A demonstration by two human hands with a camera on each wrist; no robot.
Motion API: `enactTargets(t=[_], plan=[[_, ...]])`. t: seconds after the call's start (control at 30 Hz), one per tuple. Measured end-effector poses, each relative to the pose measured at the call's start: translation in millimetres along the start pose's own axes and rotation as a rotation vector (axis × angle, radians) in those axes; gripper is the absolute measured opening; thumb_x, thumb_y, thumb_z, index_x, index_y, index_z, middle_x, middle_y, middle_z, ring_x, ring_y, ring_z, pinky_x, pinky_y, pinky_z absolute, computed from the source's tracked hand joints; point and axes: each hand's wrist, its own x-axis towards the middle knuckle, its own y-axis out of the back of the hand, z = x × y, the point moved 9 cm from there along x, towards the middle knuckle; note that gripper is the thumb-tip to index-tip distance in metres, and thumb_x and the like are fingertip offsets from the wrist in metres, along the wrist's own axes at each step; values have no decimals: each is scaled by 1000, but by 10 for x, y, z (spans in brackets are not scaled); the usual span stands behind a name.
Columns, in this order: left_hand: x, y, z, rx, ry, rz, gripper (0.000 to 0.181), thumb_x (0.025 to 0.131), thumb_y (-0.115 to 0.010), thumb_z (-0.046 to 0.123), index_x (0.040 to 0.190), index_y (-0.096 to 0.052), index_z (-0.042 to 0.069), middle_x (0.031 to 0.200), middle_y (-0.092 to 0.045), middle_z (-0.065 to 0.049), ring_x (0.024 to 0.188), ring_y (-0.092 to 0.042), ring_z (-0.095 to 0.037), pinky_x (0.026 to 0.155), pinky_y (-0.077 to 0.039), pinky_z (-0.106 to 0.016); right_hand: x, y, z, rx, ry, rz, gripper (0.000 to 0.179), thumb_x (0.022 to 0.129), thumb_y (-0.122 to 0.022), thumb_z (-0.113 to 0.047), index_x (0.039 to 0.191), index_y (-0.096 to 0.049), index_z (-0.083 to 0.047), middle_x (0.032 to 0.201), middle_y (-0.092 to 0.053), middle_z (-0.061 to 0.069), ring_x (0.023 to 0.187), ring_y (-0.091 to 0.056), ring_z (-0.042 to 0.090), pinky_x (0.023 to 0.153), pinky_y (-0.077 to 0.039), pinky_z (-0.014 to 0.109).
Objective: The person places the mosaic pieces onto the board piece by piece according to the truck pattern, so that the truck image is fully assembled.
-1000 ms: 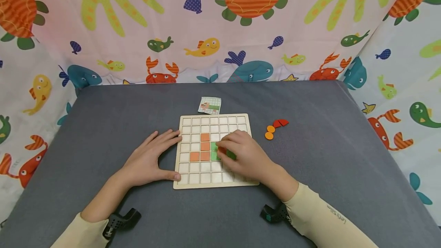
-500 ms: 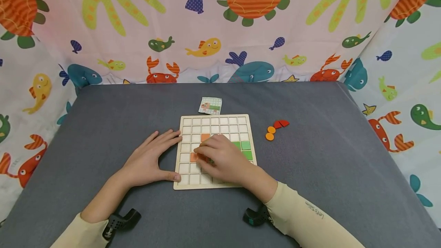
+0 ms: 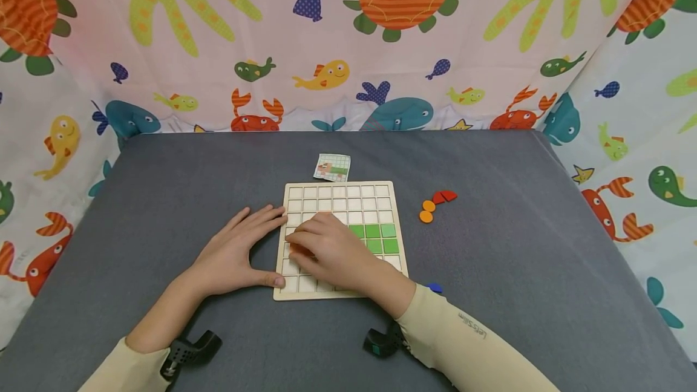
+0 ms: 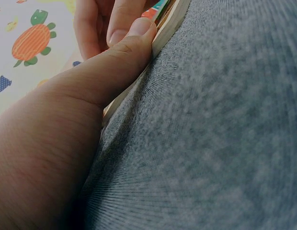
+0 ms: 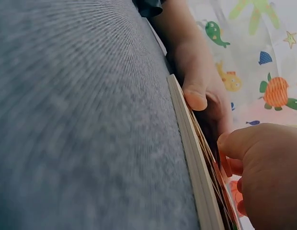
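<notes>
The right hand (image 3: 332, 253) pinches a thin orange tile (image 5: 225, 160) between thumb and fingers, over the left part of the wooden board (image 3: 310, 204). The left hand (image 3: 236, 256) lies with fingers extended, fingertips and thumb resting at the board's left edge. Pale and square-gridded, with bright green tiles (image 3: 373, 231) in its right-hand cells, the board sits midway between the worktop's (image 3: 490, 247) left and right edges. Since half a second ago, the right hand has shifted toward the board's left edge, uncovering more green tiles.

pass: board (image 3: 354, 204), far rows | blocked left: hands (image 3: 239, 254) (image 3: 340, 254) | right: orange discs (image 3: 426, 216)
</notes>
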Motion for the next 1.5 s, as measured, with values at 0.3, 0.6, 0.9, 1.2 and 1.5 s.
enactTargets(t=[0.3,0.6,0.9,1.2,1.5], plan=[[-14,-2,-7,-2,-10,-2,122,75,-81,85,172,-40,23,178,-31,4,167,-22,-25,137,-6,-49,99,-151,20,-43,-55,-60,25,105,-75,-21,126,-81,-8,118,-78,2,109,-69,20,99,-55,38],[-2,-1,-7,2,-5,-8,123,75,-79,87,172,-39,24,178,-30,5,167,-21,-23,137,-6,-50,106,-168,30,-36,-55,-46,23,103,-77,-20,122,-82,-8,116,-79,3,107,-70,21,99,-56,36],[-9,5,-12,-2,-5,-2,123,74,-81,86,172,-39,24,179,-30,5,167,-21,-23,137,-5,-49,80,-166,41,-31,-51,-47,24,104,-75,-20,124,-81,-7,117,-78,2,105,-68,19,96,-55,36],[-3,15,11,-11,-8,-2,123,74,-81,86,171,-41,22,178,-32,2,167,-22,-25,136,-6,-51,50,-78,60,-17,-57,-14,21,103,-77,-21,119,-82,-9,116,-77,1,108,-67,19,101,-54,38],[-6,2,-11,-4,-2,-4,123,74,-80,87,172,-40,24,179,-30,5,167,-22,-24,136,-6,-51,-58,84,193,-39,-91,35,38,101,-81,-28,131,-79,-5,122,-78,4,113,-68,23,105,-54,40]])
